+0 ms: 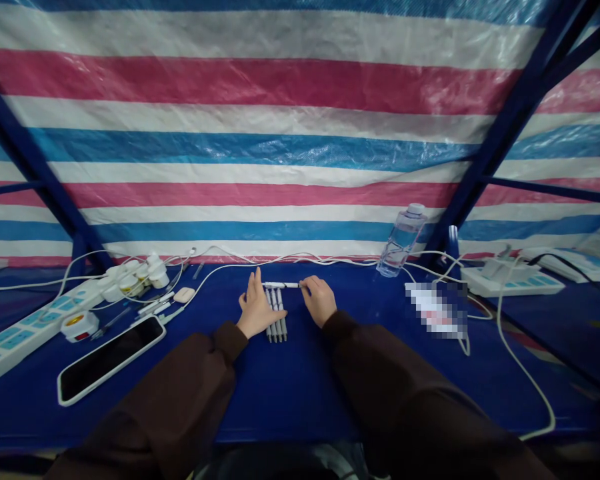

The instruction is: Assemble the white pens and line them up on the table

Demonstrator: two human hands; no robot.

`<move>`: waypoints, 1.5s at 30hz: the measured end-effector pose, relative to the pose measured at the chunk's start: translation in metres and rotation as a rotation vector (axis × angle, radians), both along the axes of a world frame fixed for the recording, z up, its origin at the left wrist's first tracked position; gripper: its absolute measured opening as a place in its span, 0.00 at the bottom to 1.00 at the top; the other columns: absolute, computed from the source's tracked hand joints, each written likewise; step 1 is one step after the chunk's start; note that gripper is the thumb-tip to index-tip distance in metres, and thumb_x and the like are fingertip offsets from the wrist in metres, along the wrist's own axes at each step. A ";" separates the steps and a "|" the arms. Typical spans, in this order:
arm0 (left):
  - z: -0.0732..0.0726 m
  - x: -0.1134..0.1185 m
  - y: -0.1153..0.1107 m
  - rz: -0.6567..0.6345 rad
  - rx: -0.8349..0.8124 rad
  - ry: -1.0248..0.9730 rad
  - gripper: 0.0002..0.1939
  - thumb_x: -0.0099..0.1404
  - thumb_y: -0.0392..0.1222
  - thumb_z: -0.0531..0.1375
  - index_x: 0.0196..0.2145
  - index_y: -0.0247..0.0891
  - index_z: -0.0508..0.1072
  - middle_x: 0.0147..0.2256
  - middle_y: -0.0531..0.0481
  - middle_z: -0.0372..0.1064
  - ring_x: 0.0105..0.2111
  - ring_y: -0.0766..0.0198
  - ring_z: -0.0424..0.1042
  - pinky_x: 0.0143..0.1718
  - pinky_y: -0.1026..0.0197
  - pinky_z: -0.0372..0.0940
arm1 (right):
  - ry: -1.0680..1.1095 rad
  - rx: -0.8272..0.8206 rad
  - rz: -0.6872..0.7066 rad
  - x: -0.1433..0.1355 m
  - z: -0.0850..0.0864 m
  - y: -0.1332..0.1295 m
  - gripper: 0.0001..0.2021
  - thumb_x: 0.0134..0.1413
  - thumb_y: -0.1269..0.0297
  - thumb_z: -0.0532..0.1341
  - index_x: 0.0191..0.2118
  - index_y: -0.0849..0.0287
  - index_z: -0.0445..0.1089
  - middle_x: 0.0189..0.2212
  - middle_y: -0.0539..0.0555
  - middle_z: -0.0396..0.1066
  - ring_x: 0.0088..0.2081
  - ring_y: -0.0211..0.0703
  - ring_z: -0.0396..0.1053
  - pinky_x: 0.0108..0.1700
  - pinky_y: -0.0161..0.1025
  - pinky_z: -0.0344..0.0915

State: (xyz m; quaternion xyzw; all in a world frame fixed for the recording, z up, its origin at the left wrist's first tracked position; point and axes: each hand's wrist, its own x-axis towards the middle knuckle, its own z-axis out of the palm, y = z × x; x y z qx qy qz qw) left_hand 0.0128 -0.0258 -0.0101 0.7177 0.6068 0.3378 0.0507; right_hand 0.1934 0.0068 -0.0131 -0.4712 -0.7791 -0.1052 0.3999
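While four grey pens lie side by side on the blue table, just below the centre of the frame, a white pen lies crosswise at their upper ends, and I follow both bare hands from my distant station. Left hand: spread wide, fingers pointing toward the top of the frame, thumb stretched rightward over the row; it has no closed grip on anything, and I cannot tell how firmly the thumb presses, if at all. Right hand: partly closed, fingertips gathered at the right end of the white pen; whether they pinch that end or only touch it, I cannot tell.

Handling, in my judgement: the slim barrels probably roll easily, so I would use the left thumb as a soft, even stop across the row; squeezing from one side could fan the pens apart. The right fingertips should guide the white pen lightly, level and square to the row, with the wrist low. A hard push from the right might skew it or knock the upper ends out of line; small corrections, one direction at a time, seem safest to me.

Surroundings: a phone lies at lower left and a bottle stands right of centre, both well apart from the row; pale cables run above it.
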 end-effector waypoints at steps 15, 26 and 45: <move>0.000 -0.045 0.029 -0.193 -0.078 -0.036 0.50 0.48 0.35 0.62 0.62 0.35 0.35 0.59 0.29 0.46 0.59 0.46 0.50 0.53 0.46 0.53 | -0.006 -0.062 -0.014 0.003 0.002 -0.001 0.08 0.52 0.77 0.53 0.30 0.58 0.65 0.31 0.54 0.69 0.31 0.43 0.63 0.35 0.37 0.57; 0.019 -0.021 0.009 -0.397 0.280 0.143 0.13 0.67 0.43 0.49 0.45 0.41 0.69 0.39 0.49 0.72 0.39 0.63 0.69 0.44 0.57 0.58 | -0.090 -0.105 0.015 -0.002 0.006 -0.005 0.06 0.53 0.76 0.52 0.32 0.58 0.64 0.28 0.52 0.69 0.29 0.42 0.63 0.34 0.37 0.55; 0.026 -0.017 0.003 -0.140 0.174 0.234 0.15 0.68 0.45 0.43 0.31 0.38 0.65 0.31 0.50 0.64 0.35 0.60 0.63 0.38 0.58 0.53 | -0.244 -0.065 0.160 -0.005 0.019 -0.012 0.10 0.58 0.75 0.49 0.38 0.61 0.67 0.34 0.56 0.69 0.37 0.43 0.63 0.43 0.41 0.53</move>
